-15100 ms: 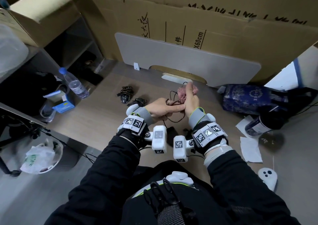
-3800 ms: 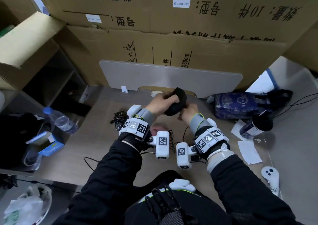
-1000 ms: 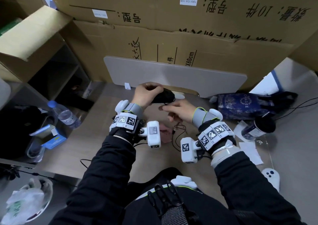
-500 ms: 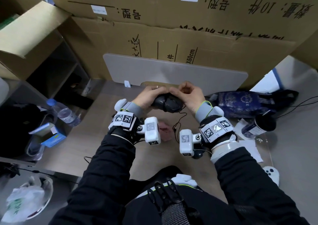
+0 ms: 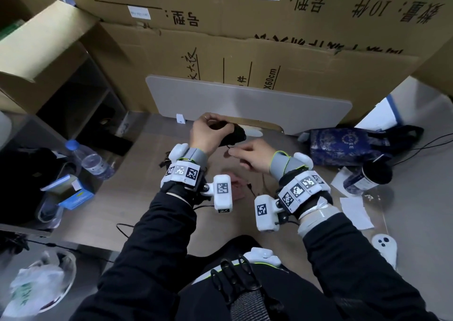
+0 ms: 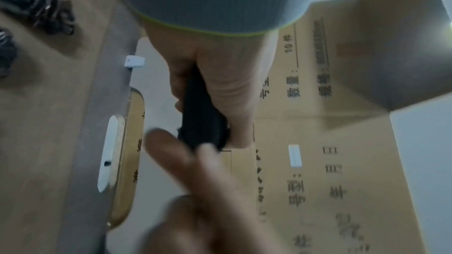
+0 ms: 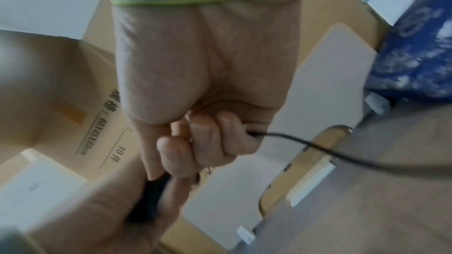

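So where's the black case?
Head view, centre: black case in the left hand, by the grey panel, just left of the right hand.

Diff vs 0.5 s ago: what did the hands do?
The right hand let go of the black pouch and drew back toward the person, pinching the thin black cable. The left hand kept its grip on the pouch. The pink item, water bottle and blue bag stayed put.
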`<state>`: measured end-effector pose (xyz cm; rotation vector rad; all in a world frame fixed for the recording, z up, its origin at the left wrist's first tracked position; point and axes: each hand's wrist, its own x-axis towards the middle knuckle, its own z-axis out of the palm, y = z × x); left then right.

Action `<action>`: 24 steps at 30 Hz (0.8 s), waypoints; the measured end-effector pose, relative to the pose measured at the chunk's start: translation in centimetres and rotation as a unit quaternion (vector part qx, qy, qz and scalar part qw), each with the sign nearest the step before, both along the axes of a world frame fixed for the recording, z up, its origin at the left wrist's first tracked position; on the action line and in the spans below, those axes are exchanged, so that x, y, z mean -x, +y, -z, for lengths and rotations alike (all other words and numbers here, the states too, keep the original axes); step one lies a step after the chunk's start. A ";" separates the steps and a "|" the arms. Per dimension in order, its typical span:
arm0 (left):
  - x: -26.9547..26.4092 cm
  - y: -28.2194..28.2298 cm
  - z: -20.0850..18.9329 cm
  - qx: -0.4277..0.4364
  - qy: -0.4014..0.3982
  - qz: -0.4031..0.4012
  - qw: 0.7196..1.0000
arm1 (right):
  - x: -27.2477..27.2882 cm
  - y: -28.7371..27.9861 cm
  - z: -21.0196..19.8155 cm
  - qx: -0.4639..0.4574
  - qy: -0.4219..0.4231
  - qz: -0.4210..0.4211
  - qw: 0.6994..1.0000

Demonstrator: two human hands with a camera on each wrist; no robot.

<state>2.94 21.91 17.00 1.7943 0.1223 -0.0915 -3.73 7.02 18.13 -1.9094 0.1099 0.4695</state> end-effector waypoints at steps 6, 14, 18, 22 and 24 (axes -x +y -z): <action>0.5 0.1 -0.2 -0.015 0.028 0.184 0.982 | -1.6 -1.7 -3.6 0.031 -0.166 0.088 0.982; 1.2 -0.5 -1.7 0.191 0.100 0.191 0.958 | -1.7 -1.8 0.3 -0.096 -0.125 0.278 0.948; 0.5 -0.7 -1.7 0.219 0.056 0.085 0.970 | -0.3 -0.8 0.8 -0.042 -0.062 0.144 0.987; 0.0 0.0 -0.9 0.079 -0.010 0.037 0.996 | -0.2 -0.4 0.0 0.014 0.007 -0.003 1.000; 0.1 0.0 -0.2 -0.068 -0.055 0.035 0.996 | -0.3 -0.6 -1.6 0.058 0.009 -0.036 0.998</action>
